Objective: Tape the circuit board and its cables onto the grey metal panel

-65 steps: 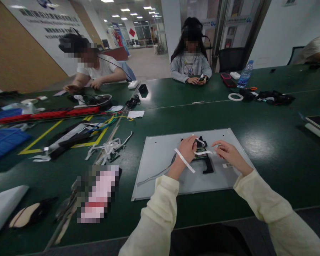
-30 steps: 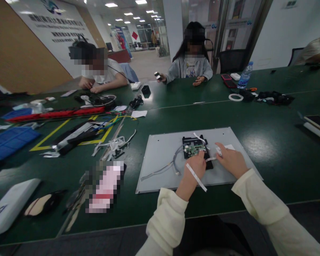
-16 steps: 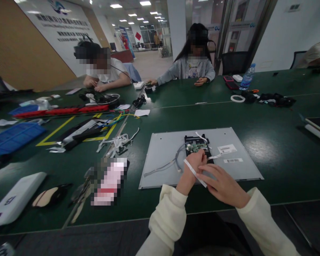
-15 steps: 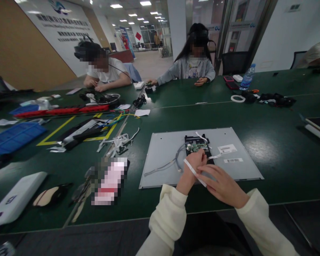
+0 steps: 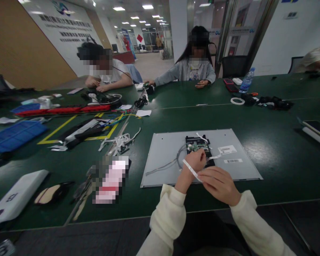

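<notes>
A grey metal panel (image 5: 162, 153) lies flat on the green table, with a small circuit board in a black frame (image 5: 196, 145) on its middle. My left hand (image 5: 194, 161) is curled over the near edge of that frame, and what it grips is hidden. A white strip (image 5: 190, 169) lies across the back of my left wrist. My right hand (image 5: 220, 185) sits just behind it, fingers pinched on the strip's right end. Grey cables (image 5: 173, 161) curve left from the board. Both sleeves are cream.
Two people sit across the table, hands on small parts. Left of the panel lie white strips (image 5: 120, 142), a blurred pink item (image 5: 110, 181), black and red bars and a blue tray (image 5: 14, 133). A tape roll (image 5: 237, 101), water bottle (image 5: 246, 80) and black gear stand at the far right.
My left hand slid from the top of the board to its near edge. My right hand left the panel's right side and came to pinch the strip on my left wrist.
</notes>
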{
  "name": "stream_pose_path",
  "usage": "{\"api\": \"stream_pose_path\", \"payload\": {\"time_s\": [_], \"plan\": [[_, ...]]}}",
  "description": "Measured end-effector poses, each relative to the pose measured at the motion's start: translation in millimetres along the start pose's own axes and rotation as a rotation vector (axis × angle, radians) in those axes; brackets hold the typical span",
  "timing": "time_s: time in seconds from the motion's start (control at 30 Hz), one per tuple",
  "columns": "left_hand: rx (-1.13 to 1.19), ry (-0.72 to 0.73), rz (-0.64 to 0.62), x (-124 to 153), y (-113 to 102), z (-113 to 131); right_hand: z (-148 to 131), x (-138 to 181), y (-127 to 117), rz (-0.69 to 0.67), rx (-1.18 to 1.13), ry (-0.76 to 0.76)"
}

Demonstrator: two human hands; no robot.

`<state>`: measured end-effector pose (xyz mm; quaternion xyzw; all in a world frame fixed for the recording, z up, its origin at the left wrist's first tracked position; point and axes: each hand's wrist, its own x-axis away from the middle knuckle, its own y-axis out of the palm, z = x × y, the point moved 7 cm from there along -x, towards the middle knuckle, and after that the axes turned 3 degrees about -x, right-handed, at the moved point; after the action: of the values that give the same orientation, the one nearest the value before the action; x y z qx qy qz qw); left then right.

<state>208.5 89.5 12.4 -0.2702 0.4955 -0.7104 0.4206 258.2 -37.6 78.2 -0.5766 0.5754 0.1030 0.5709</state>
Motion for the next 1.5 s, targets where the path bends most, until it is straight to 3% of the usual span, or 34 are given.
{"api": "stream_pose_path", "payload": {"time_s": [0.13, 0.2, 0.27, 0.33, 0.47, 0.67, 0.97, 1.23, 1.5], "plan": [[0.102, 0.127, -0.054, 10, -5, 8, 11, -14, -13, 0.191, -0.097, 0.111], [0.131, 0.164, 0.001, 21, -15, 8, 23, -21, -21, 0.283, -0.091, 0.162], [0.087, 0.077, 0.108, 34, -28, -4, 35, -29, -25, 0.311, -0.032, 0.168], [0.026, -0.034, 0.194, 48, -39, -21, 46, -39, -24, 0.267, 0.040, 0.116], [-0.076, -0.107, 0.338, 74, -54, -50, 60, -58, -9, 0.157, 0.135, -0.017], [-0.098, -0.180, 0.321, 84, -47, -78, 74, -76, 35, 0.013, 0.251, -0.034], [-0.092, -0.143, 0.329, 70, -39, -86, 82, -50, 100, -0.257, 0.258, -0.103], [-0.152, -0.068, 0.257, 59, -35, -89, 89, -40, 115, -0.364, 0.218, -0.030], [-0.216, -0.096, 0.255, 56, -36, -88, 97, -36, 123, -0.450, 0.212, 0.049]]}}
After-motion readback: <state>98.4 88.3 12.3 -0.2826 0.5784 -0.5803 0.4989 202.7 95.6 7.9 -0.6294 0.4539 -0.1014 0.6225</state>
